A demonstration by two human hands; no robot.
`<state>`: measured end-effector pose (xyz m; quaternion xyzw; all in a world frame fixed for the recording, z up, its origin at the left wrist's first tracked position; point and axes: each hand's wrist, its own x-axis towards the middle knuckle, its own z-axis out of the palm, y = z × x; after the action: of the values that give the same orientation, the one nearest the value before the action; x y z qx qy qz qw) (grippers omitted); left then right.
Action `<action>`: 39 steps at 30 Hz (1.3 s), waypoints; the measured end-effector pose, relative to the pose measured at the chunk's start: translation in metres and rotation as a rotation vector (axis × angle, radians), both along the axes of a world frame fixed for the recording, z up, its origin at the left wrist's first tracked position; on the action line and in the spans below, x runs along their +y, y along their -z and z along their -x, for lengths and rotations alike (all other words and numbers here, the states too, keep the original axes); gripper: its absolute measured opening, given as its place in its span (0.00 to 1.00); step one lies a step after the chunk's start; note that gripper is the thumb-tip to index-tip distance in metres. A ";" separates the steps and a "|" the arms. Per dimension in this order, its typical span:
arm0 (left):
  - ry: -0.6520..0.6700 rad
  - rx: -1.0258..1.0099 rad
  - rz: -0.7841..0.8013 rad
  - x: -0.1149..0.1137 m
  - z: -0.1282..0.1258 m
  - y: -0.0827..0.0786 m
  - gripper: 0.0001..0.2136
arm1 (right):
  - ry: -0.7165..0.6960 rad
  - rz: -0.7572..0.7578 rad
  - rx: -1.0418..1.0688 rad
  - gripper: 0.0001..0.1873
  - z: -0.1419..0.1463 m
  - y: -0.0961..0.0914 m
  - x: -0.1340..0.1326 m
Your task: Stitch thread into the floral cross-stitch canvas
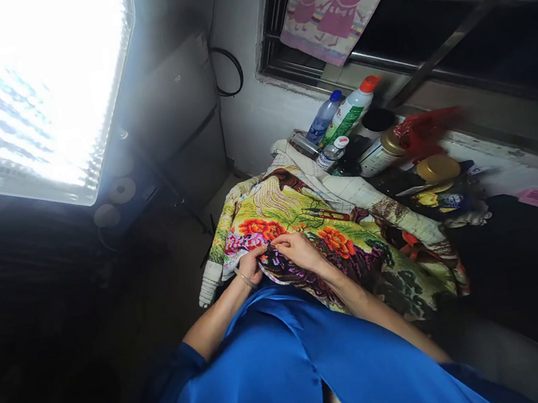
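A large embroidered cloth (280, 210), patterned with orange flowers on yellow-green and dark brown, lies spread in front of my body. Its near edge is pinched by my left hand (252, 266), which wears a bangle on the wrist. Close beside it, my right hand (297, 251) is closed in a pinch just above the cloth's surface. Whatever sits between those fingertips is too small to make out. A pair of red-handled thread snips (334, 215) rests on the cloth beyond my right hand, with dark thread near it.
Behind the cloth stand a blue-capped bottle (324, 118), an orange-capped bottle (350, 108), a small white-capped bottle (333, 153) and a gold-lidded jar (439, 169). A bright lamp (30, 89) hangs at upper left. A pink towel (338, 2) covers part of the window.
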<state>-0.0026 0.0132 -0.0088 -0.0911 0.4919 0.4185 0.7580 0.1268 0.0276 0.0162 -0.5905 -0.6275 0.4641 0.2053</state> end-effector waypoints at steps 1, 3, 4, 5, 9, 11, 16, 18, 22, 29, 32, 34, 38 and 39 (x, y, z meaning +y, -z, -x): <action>0.000 0.004 -0.004 0.000 0.000 0.000 0.07 | -0.005 -0.002 -0.001 0.16 0.000 0.000 0.000; 0.000 0.016 -0.010 0.000 0.000 -0.001 0.07 | -0.012 -0.009 -0.005 0.16 -0.001 -0.001 0.000; 0.001 0.023 -0.013 0.000 0.000 -0.001 0.07 | -0.018 -0.014 -0.009 0.16 -0.001 -0.002 0.000; 0.002 0.030 -0.016 0.000 0.000 0.000 0.07 | -0.023 -0.020 -0.018 0.16 0.000 -0.003 0.000; 0.004 0.044 -0.027 -0.001 0.000 0.004 0.07 | -0.054 -0.032 -0.099 0.15 0.001 -0.007 0.002; 0.003 0.038 -0.036 -0.001 0.000 0.006 0.07 | -0.070 -0.052 -0.167 0.15 0.003 -0.010 0.003; 0.000 0.009 -0.056 -0.002 0.000 0.010 0.06 | -0.135 -0.119 -0.336 0.16 0.009 -0.020 0.003; 0.005 0.008 -0.052 -0.001 0.000 0.009 0.06 | -0.158 -0.131 -0.390 0.16 0.011 -0.022 0.002; 0.002 0.005 -0.054 0.000 0.001 0.007 0.06 | -0.183 -0.130 -0.422 0.17 0.014 -0.023 0.001; -0.002 0.016 -0.053 0.000 0.000 0.005 0.05 | -0.176 -0.144 -0.361 0.18 0.010 -0.018 0.003; -0.011 0.019 -0.051 0.000 -0.001 0.003 0.06 | -0.172 -0.166 -0.351 0.17 0.010 -0.016 0.003; -0.018 0.016 -0.054 0.000 -0.001 0.000 0.06 | -0.159 -0.185 -0.326 0.16 0.010 -0.015 0.002; 0.013 0.006 -0.048 0.002 -0.001 -0.004 0.07 | -0.098 -0.161 -0.211 0.14 0.006 -0.007 0.002; 0.023 0.006 -0.045 0.002 -0.001 -0.005 0.07 | -0.084 -0.145 -0.175 0.13 0.005 -0.004 0.002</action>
<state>-0.0016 0.0155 -0.0038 -0.0670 0.4857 0.4210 0.7632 0.1221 0.0292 0.0206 -0.5856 -0.6992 0.3723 0.1723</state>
